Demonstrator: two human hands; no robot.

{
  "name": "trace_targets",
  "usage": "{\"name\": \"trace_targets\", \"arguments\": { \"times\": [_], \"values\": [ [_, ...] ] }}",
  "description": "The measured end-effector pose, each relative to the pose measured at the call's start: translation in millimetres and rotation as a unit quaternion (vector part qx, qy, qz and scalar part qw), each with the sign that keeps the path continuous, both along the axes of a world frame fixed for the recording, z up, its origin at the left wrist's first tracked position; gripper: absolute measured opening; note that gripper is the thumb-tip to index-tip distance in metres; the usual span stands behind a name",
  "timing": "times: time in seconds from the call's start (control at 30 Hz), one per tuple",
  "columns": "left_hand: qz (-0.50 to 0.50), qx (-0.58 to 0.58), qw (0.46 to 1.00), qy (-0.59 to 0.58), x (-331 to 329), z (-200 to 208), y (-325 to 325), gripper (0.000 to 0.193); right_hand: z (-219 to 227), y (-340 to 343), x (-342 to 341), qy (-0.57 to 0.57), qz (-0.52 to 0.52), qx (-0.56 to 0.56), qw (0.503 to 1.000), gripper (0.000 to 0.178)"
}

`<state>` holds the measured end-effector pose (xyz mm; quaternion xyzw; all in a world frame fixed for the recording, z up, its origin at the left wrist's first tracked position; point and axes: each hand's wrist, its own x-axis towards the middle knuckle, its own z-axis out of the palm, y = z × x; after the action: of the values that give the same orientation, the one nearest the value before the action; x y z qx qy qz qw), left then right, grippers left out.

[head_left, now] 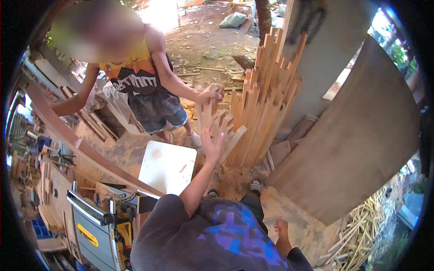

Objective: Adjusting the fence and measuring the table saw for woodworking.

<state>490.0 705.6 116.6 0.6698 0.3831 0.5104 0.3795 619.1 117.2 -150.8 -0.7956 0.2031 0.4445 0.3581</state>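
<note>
My left hand point(211, 145) is raised in front of a cluster of short wooden strips point(233, 141), its fingers apart; whether it touches them I cannot tell. Behind these, taller wooden strips point(260, 101) stand upright, leaning on a grey wall. A co-worker's hand point(211, 93) rests on the top end of a strip just beyond my left hand. The co-worker's other hand point(37, 118) is on a long curved-looking board point(97, 156). My right hand point(281, 227) hangs low at my side, fingers curled, and nothing shows in it.
A white square panel point(168, 165) lies left of my feet. At lower left stands a table saw point(92, 232) among tools and boards. A large brown sheet point(348, 135) leans at the right, above a heap of thin offcuts point(357, 232). Sawdust covers the floor.
</note>
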Motion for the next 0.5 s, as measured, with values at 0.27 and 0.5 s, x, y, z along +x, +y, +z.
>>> {"name": "trace_targets", "arguments": {
  "times": [0.27,0.5],
  "values": [
    [0.136,-0.012,0.990,0.047,109.9,15.0,4.7,0.064,255.9,359.2,163.5,-0.258,0.312,0.504,0.763,0.089],
    [0.019,-0.124,0.992,-0.022,152.5,16.2,6.9,0.061,287.5,509.1,181.5,-0.314,0.427,0.475,0.703,0.076]
  ]
}}
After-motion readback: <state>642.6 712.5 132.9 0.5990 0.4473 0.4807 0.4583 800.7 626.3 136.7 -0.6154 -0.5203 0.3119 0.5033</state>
